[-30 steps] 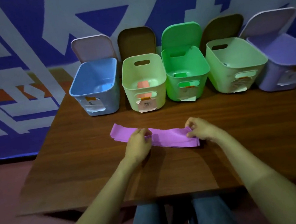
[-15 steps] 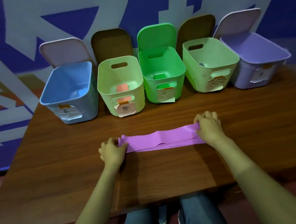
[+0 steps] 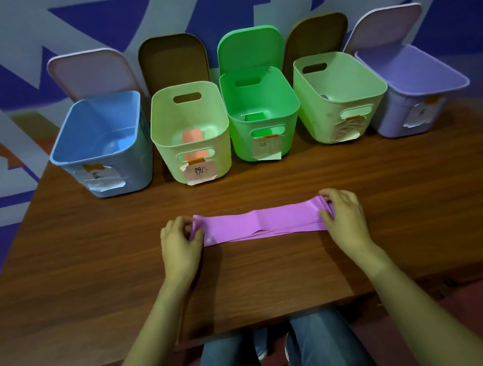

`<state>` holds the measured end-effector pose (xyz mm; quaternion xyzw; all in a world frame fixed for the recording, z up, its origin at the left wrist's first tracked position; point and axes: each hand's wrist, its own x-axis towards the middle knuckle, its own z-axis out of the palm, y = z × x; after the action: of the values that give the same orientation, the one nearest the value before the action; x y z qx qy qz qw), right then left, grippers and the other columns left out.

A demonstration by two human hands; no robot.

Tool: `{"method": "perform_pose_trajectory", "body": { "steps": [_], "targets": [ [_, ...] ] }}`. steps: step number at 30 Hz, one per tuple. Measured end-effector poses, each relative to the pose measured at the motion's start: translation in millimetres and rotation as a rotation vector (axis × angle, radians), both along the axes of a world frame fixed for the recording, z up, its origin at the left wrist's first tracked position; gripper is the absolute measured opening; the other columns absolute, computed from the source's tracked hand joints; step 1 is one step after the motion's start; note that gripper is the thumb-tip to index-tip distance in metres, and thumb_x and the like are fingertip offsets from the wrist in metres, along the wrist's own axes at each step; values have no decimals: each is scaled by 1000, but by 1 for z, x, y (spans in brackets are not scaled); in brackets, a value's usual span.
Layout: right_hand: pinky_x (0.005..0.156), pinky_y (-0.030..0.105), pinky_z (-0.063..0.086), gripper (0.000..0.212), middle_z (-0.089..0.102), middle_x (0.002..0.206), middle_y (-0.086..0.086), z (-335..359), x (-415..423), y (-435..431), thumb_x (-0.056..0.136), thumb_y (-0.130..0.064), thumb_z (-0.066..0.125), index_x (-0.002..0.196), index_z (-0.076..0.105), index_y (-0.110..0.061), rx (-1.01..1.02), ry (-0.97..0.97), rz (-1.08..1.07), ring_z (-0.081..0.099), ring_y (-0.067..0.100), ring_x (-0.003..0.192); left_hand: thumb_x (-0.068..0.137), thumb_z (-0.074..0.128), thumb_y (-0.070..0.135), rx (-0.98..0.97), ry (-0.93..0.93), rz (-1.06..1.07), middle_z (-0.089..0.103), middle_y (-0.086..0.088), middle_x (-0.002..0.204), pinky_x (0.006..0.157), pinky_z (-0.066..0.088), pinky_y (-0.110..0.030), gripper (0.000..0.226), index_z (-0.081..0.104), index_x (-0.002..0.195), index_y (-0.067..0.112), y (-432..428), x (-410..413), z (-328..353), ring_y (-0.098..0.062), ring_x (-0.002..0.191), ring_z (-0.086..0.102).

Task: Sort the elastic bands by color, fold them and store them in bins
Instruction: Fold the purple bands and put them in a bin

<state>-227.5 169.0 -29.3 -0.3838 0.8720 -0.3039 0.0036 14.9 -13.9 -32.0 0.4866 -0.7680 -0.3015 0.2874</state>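
Long magenta-purple elastic band (image 3: 259, 223), flat in stacked layers, on brown wood-grain surface (image 3: 280, 274), toward the near edge, well apart from the bins.

Change over the last second: then slanted, left hand near the middle, one end loose beyond it. Now straight, parallel to the surface edge, drawn out between both ends.

Left hand (image 3: 180, 244): grip closed, fingers curled round the left end. Right hand (image 3: 344, 214): grip closed, pinching the right end.

Judged: smoothing about done, end-to-end fold likely next. Storing not yet begun for this one.

Count:
- Bands being worked: one.
- Hands: two.
- Open plastic bins in a back row: five. Light blue bin (image 3: 136, 167), pale yellow-green bin (image 3: 165, 150), bright green bin (image 3: 240, 142), second pale green bin (image 3: 319, 120), lilac bin (image 3: 388, 121).
- Lids (image 3: 173, 60) propped behind: five.
- Paper labels (image 3: 200, 172) on fronts: five.
- Folded pieces seen inside: one orange-pink piece (image 3: 192, 135) in the pale yellow-green bin, one green piece (image 3: 255, 116) in the bright green bin. Perhaps one blue in the light blue bin, unclear.
- Lilac bin interior not readable.

By colour, lilac bin the probable home.
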Motion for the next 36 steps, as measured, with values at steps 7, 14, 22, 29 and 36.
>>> {"method": "perform_pose_trajectory", "body": {
  "steps": [7,14,22,29,36],
  "targets": [
    [89,32,43,36,60,115,8,4,7,-2,88,2,53,122,56,-9,-178,-64,-28,53,22,105,87,60,9,162,170,-46,57,1,85,65,39,-20,8,52,89,12,6,7,10,-16,76,49],
    [75,23,43,34,62,101,1,13,-4,-6,86,3,54,116,60,-11,-290,-419,-127,56,13,88,86,63,7,517,347,-4,61,-5,102,68,56,-39,27,52,109,17,-15,8,28,-22,87,61],
    [70,27,45,36,61,106,8,3,-12,0,82,6,57,114,58,-10,-214,-602,-255,58,19,88,77,76,15,515,109,34,60,-10,110,73,55,-37,45,50,114,13,-29,-13,27,-26,96,61],
    [78,29,46,30,61,108,8,-3,5,0,88,5,50,114,56,-9,-130,-320,-240,56,22,100,79,74,18,215,-56,32,61,-11,112,78,45,-32,41,53,114,8,-8,-19,16,-23,98,57],
    [89,35,43,40,58,118,12,-5,22,1,87,7,49,125,50,-7,-122,-58,-188,47,27,114,76,70,51,155,-317,198,45,-18,127,99,35,-44,68,51,121,4,-5,-12,7,-36,120,39]
  ]
}}
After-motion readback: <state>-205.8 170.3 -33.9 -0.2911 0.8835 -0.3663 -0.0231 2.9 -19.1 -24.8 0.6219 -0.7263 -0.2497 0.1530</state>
